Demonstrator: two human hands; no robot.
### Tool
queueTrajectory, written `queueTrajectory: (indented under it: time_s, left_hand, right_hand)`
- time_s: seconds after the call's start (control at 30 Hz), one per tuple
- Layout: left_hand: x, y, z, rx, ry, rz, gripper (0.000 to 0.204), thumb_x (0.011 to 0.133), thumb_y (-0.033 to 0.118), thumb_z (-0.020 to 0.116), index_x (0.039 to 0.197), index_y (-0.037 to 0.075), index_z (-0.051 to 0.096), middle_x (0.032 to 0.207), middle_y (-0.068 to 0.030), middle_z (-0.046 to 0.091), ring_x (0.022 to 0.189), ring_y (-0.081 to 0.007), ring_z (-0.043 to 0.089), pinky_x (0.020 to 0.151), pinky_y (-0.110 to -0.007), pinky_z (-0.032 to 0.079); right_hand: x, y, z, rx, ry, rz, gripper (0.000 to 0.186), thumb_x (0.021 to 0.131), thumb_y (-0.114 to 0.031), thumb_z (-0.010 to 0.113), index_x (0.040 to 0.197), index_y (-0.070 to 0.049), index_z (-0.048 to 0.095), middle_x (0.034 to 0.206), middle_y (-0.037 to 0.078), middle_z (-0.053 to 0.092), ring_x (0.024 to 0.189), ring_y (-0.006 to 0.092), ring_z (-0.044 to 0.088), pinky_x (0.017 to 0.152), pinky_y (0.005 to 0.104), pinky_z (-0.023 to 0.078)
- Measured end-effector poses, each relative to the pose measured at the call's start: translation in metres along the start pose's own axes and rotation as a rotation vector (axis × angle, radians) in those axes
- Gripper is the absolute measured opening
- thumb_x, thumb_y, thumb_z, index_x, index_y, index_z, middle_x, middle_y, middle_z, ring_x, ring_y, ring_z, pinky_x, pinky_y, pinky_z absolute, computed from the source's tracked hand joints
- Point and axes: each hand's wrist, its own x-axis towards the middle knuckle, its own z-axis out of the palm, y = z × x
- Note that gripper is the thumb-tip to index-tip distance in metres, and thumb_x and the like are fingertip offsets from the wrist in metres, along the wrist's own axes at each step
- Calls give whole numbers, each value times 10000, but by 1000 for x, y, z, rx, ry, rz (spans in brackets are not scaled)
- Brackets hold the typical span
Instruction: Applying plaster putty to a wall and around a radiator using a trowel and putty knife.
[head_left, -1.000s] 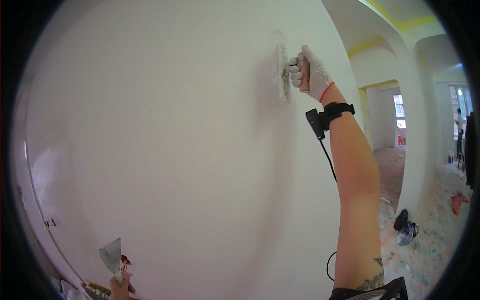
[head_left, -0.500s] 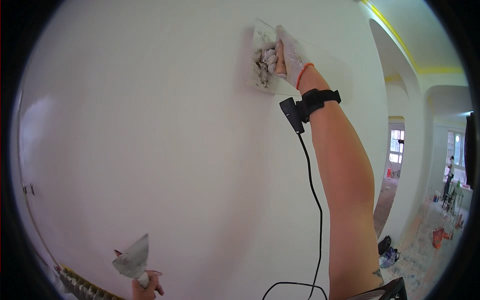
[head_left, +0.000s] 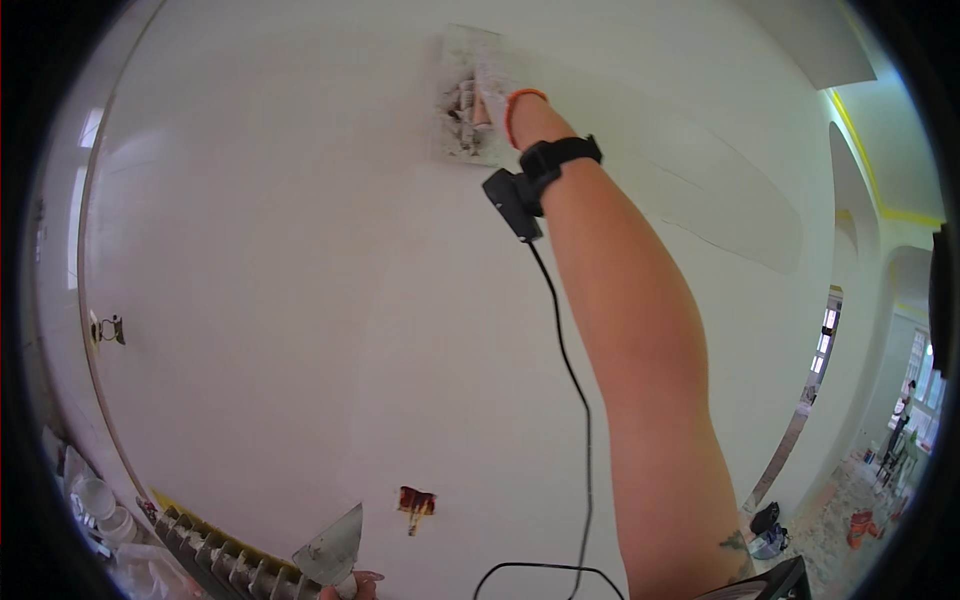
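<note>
My right hand, in a whitish glove with an orange band at the wrist, is closed round the handle of a plastering trowel. The trowel's flat blade lies against the white wall, high up, its back smeared with grey plaster. Low in the view, my left hand grips a putty knife, whose broad blade points up in front of the wall. Part of that hand is cut off by the lower edge. To the right of the trowel, a smoothed patch with a thin ridge shows on the wall.
A black device is strapped to my right wrist, its cable hanging down. Below are a wall recess and a radiator. White buckets stand at left. Beyond an arch at right, a person stands near a window.
My right hand has swept the trowel leftward across the wall. The view has shifted, bringing the wall recess and buckets in. The left hand still holds the putty knife.
</note>
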Motion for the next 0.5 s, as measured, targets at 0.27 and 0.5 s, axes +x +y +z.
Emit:
queueTrajectory:
  time_s: [0.27, 0.5]
  left_hand:
    - [-114, 29, 34, -72, 233, -137, 349, 984, 395, 711, 821, 86, 696, 596, -8, 590, 498, -107, 490, 468, -288, 378]
    - [-78, -39, 14, -2, 219, -102, 346, 981, 427, 705, 940, 83, 694, 601, -10, 583, 482, -117, 507, 447, -289, 401]
  right_hand:
    - [-18, -39, 11, -340, -19, -94, 451, 953, -487, 583, 1165, -102, 682, 1004, 101, 684, 906, 235, 643, 785, 379, 505]
    - [-12, -12, -54, -1215, 281, -399, 503, 985, -353, 446, 1427, -147, 569, 1370, 160, 640, 1339, 276, 561, 1192, 419, 341]
